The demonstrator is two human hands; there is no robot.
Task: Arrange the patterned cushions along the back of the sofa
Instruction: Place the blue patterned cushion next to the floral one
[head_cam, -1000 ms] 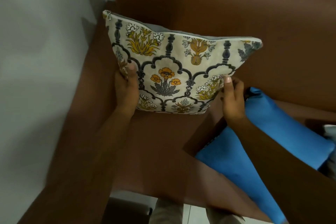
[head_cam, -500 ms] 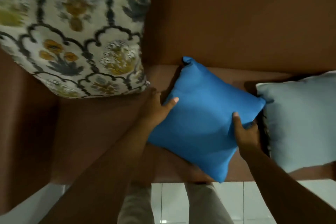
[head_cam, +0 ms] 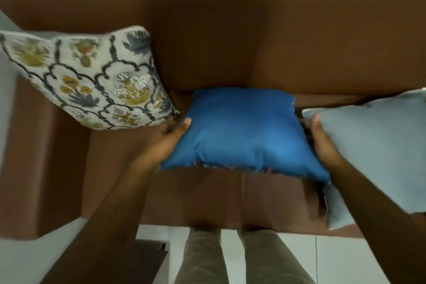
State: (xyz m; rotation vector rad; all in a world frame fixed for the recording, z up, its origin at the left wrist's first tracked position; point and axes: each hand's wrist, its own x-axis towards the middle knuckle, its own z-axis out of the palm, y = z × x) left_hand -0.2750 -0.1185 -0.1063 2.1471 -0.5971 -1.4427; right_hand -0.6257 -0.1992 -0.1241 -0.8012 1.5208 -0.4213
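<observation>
A cream cushion with yellow and grey flowers (head_cam: 92,78) leans in the left corner of the brown sofa (head_cam: 230,18), against the backrest. A plain blue cushion (head_cam: 244,131) sits in the middle of the seat with a patterned edge peeking out beneath it. My left hand (head_cam: 170,136) grips its left side and my right hand (head_cam: 322,140) grips its right side. A pale blue-grey cushion (head_cam: 373,145) lies on the seat to the right, touching my right hand.
The sofa's left armrest (head_cam: 41,157) runs down the left side. A white tiled floor (head_cam: 345,258) lies in front of the seat, where my legs (head_cam: 230,258) stand. A dark object (head_cam: 149,258) sits on the floor at lower left.
My hands let go of the flowered cushion, which now rests in the left corner. Both hands took hold of the blue cushion and squared it up on the seat.
</observation>
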